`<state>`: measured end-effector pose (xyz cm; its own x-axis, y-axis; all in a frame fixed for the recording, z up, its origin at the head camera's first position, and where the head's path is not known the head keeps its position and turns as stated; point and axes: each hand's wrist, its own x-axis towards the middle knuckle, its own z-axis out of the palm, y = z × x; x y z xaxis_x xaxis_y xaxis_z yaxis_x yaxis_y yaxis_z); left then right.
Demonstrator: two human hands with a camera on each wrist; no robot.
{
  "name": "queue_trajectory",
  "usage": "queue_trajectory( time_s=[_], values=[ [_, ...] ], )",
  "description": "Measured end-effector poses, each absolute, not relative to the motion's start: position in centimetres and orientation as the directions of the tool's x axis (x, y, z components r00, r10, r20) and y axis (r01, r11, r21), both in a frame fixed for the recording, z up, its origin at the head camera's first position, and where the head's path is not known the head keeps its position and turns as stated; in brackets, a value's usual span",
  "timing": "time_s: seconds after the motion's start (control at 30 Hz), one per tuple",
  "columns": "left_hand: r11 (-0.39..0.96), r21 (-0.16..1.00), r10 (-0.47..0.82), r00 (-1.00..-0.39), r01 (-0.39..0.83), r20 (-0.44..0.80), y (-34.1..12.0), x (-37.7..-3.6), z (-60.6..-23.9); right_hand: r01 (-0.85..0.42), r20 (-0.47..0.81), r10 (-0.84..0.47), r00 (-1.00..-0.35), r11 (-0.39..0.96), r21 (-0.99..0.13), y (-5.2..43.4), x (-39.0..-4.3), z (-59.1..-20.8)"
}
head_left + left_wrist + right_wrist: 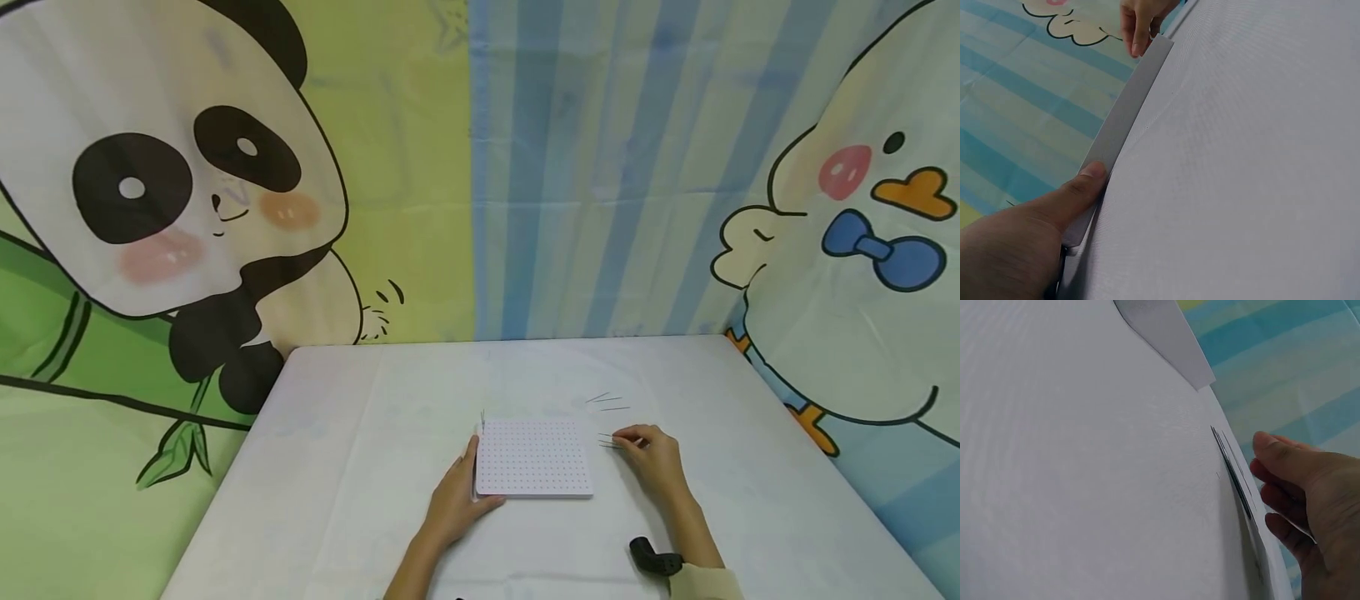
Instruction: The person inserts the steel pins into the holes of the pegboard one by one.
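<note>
Head view: the left hand [454,500] grips the perforated board [535,458], likely light and stiff, by its left side on the table [360,500]. Left wrist view: its thumb [1085,182] presses the near edge. Right wrist view: thin rods [1233,475], probably slippery, best pinched mid-length, lie beside the right hand [1329,487], fingers drawn together, pinching or not I cannot tell

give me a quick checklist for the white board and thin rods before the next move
1. Left grip on the white board: ok, its thumb presses the near side.
2. Board's holed face up and uncovered: ok.
3. Right grip pinching a rod: cannot tell; its fingertips are beside thin rods.
4. Right grip over the board: not ok, it is to the right.
5. Spare rods on the table: ok, beyond the right grip.
</note>
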<state>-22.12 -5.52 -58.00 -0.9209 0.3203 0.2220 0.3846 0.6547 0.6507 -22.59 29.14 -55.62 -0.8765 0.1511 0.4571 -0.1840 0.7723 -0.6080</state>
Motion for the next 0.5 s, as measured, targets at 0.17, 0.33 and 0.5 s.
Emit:
queue_trajectory(
  time_s=[0.17, 0.33, 0.5],
  values=[
    [0.654, 0.653, 0.322, -0.921, 0.384, 0.219, -5.5, -22.14, -58.05, -0.134, 0.364, 0.12, -0.924, 0.788, -0.601, 29.5, -22.61, -56.05],
    [0.658, 0.648, 0.321, -0.921, 0.383, 0.219, -5.5, -22.15, -58.14, -0.155, 0.374, 0.09, -0.923, 0.803, -0.576, 29.48, -22.76, -56.16],
    [0.655, 0.648, 0.323, -0.92, 0.388, 0.224, -5.47, -22.16, -58.18, -0.164, 0.399, 0.083, -0.913, 0.821, -0.546, 29.39, -22.78, -56.29]
  ],
)
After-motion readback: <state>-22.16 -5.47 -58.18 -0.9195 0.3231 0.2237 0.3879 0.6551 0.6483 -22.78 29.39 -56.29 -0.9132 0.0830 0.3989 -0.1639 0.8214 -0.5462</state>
